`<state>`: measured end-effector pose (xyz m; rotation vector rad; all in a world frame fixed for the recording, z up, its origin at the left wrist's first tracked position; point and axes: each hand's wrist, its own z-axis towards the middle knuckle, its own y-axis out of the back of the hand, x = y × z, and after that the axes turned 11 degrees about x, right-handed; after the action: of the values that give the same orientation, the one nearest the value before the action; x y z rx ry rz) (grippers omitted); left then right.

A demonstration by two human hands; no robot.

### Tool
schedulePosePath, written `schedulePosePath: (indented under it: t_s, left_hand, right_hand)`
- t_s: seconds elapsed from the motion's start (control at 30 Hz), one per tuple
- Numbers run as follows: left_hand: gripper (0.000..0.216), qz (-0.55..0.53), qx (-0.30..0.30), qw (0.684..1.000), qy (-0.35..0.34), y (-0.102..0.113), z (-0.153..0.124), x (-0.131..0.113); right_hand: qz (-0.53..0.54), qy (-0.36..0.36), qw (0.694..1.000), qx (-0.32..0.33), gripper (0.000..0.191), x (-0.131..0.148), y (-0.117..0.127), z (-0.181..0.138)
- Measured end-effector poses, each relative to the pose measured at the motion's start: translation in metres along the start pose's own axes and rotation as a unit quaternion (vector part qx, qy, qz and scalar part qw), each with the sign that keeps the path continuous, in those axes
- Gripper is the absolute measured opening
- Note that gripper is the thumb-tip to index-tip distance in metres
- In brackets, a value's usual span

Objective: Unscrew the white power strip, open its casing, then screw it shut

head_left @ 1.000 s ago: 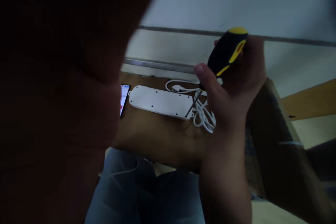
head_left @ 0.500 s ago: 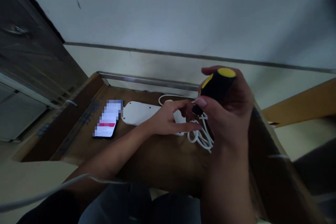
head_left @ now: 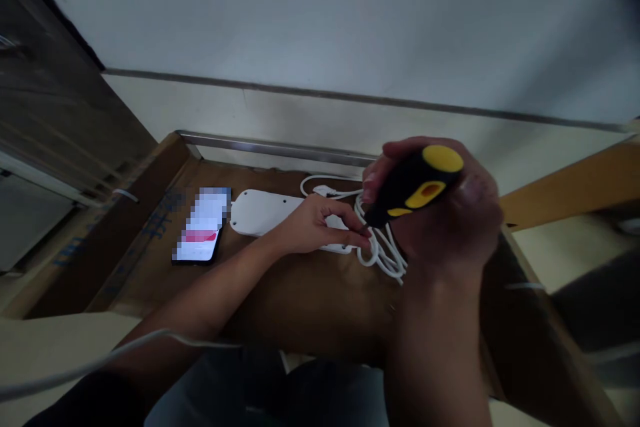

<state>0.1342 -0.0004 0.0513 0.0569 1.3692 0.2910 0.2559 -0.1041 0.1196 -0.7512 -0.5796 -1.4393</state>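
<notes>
A black sleeve (head_left: 95,400) covers the top part of the left arm and stops near the elbow. Below that, the left arm (head_left: 235,287) is bare, right down to the left hand (head_left: 307,225). The right hand (head_left: 463,217) is bare too, and so is the right forearm (head_left: 437,340). The pants (head_left: 335,393) are dull, dark blue, covering both legs.

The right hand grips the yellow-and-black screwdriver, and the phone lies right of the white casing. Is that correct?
No, the phone lies left of the white casing in the head view; the right hand does grip the yellow-and-black screwdriver.
</notes>
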Motion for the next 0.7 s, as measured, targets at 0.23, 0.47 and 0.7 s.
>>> schedulePosePath:
  t_s: [0.23,0.47,0.7]
  left_hand:
    - [0.087,0.402,0.083,0.912,0.012,0.005,-0.006,0.029]
    - [0.066,0.444,0.065,0.893,0.043,-0.003,-0.007,0.033]
    - [0.067,0.457,0.043,0.887,0.053,-0.007,-0.009,0.029]
  right_hand:
    - [-0.012,0.035,0.998,-0.047,0.028,-0.008,0.002,0.003]
    - [-0.057,0.096,0.992,-0.067,0.031,-0.018,-0.003,0.005]
    - [-0.054,0.11,0.988,-0.093,0.029,-0.021,-0.006,0.012]
